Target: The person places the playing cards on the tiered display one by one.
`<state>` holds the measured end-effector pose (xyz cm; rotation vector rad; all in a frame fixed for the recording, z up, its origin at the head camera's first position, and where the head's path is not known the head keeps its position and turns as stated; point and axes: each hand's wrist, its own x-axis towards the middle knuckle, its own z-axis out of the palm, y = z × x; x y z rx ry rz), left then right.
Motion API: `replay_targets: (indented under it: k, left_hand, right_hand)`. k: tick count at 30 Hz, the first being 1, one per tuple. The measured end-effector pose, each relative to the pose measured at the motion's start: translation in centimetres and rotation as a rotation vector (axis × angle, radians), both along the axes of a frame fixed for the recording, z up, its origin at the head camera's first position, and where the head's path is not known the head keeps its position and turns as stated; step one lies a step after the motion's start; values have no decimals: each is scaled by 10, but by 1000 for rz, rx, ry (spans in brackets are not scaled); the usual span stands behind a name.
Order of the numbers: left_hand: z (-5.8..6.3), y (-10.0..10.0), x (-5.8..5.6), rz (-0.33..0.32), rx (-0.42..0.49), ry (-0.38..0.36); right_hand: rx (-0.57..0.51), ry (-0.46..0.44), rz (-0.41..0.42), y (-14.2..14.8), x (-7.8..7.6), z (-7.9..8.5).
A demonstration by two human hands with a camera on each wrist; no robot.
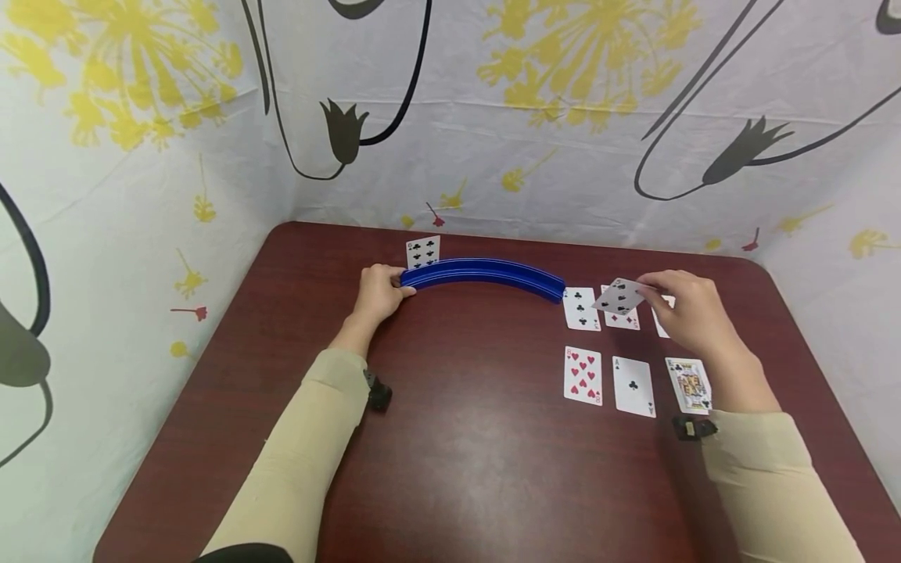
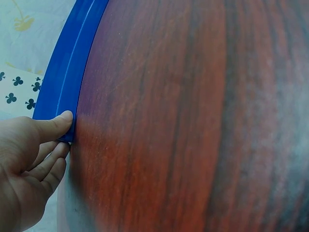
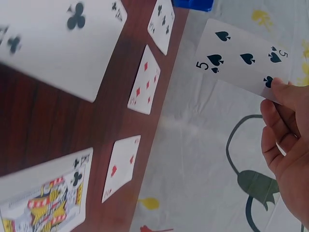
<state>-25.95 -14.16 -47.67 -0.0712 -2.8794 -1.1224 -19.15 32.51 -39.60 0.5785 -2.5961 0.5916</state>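
My left hand (image 1: 380,293) pinches the left end of a curved blue card holder (image 1: 486,270), thumb on top and fingers beneath in the left wrist view. A six of clubs (image 1: 423,250) stands upright at that end, its lower edge hidden by the holder. Between thumb and fingers, my right hand (image 1: 686,309) grips a five of spades (image 3: 241,60), raised and tilted above the table. Below it in the head view lies a five of diamonds (image 3: 144,83). A hearts card (image 3: 121,166) lies partly covered by the right hand in the head view.
A clubs card (image 1: 581,310) lies by the holder's right end. Nearer me, a row has a hearts card (image 1: 583,375), an ace of clubs (image 1: 633,399) and a king of clubs (image 1: 690,385). Patterned cloth (image 1: 450,180) hangs behind the dark red wooden table (image 1: 479,453).
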Motion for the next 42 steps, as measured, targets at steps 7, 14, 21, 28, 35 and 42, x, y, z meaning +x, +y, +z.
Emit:
replay_targets:
  k: [7, 14, 21, 28, 35, 42]
  left_hand:
    - [0, -1, 0, 3, -6, 0]
    - [0, 0, 0, 3, -6, -3]
    - [0, 1, -1, 4, -5, -7]
    - [1, 1, -1, 11, -4, -17]
    - [0, 1, 0, 14, 7, -19]
    - [0, 1, 0, 12, 17, -15]
  right_hand:
    - [-18, 22, 39, -13, -6, 1]
    - [-16, 51, 75, -26, -13, 0]
    - [-33, 61, 92, -38, -17, 0]
    - [-59, 26, 116, -49, -22, -2]
    - [-60, 42, 141, -61, -26, -3]
    - [-63, 22, 156, -74, -29, -2]
